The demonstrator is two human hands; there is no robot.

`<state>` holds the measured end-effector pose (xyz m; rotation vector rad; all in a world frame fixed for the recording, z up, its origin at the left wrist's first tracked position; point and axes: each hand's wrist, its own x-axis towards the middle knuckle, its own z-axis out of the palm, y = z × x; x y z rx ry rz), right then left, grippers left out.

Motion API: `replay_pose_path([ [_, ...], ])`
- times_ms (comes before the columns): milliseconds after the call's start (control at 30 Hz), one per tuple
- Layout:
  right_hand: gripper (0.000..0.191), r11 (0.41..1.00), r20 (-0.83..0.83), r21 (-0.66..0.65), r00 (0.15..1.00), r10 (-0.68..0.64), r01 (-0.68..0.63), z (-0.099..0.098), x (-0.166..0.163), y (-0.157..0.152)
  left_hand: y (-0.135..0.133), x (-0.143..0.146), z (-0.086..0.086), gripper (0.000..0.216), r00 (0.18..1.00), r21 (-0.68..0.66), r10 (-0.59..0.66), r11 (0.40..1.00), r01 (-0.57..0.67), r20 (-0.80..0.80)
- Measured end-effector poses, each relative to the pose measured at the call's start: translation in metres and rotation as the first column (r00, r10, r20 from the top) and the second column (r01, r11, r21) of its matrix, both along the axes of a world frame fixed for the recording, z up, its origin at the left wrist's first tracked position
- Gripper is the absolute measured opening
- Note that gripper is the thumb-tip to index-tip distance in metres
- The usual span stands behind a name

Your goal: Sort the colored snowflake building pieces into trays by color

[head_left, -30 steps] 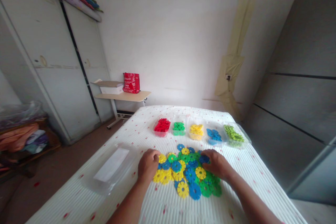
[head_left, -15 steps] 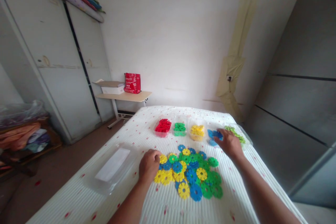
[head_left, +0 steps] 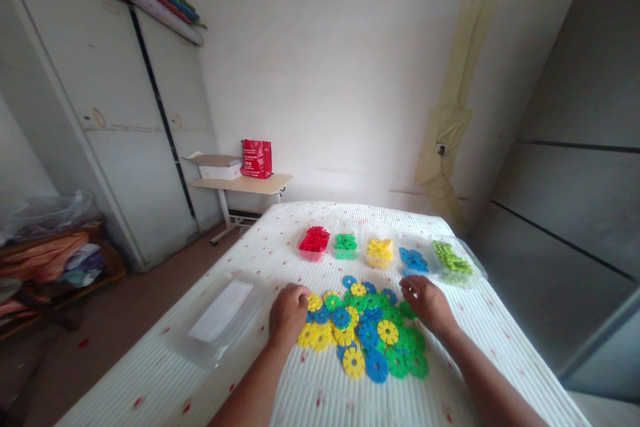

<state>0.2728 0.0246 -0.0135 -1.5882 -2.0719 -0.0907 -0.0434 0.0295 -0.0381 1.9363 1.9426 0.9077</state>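
Observation:
A loose pile of flower-shaped plastic discs lies on the table, among them a yellow disc (head_left: 353,363), a blue disc (head_left: 377,366) and a green disc (head_left: 397,363). My left hand (head_left: 289,315) rests at the pile's left edge, fingers curled in beside a yellow disc (head_left: 314,302); whatever may be in them is hidden. Over the pile's upper right edge, my right hand (head_left: 429,303) hovers with its fingers loosely bent and apart, nothing visible in them. Just beyond it stands a clear tub of blue discs (head_left: 413,260).
Clear tubs of red pieces (head_left: 315,242), green pieces (head_left: 345,245), yellow pieces (head_left: 380,251) and lime pieces (head_left: 451,260) line the back. A clear plastic lid (head_left: 220,313) with a white label lies left. A side table (head_left: 270,183) bears a red bag (head_left: 257,159).
My right hand has drawn back from the tub of blue discs toward the pile, leaving the tub in full view. My left hand stays by the pile's left edge. The camera view has shifted slightly.

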Motion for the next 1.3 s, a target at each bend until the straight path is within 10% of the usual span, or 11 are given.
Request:
replay_pose_path([
  [833, 0.030, 0.904, 0.105, -0.424, 0.988, 0.109, -0.055, 0.016, -0.026, -0.022, 0.001, -0.001, -0.003, 0.023, 1.000, 0.031, -0.005, 1.000, 0.005, 0.001],
  [1300, 0.026, 0.942, 0.142, -0.335, 0.988, 0.052, -0.001, 0.014, -0.030, -0.021, 0.001, -0.001, -0.002, 0.022, 1.000, 0.030, -0.005, 1.000, 0.005, 0.005],
])
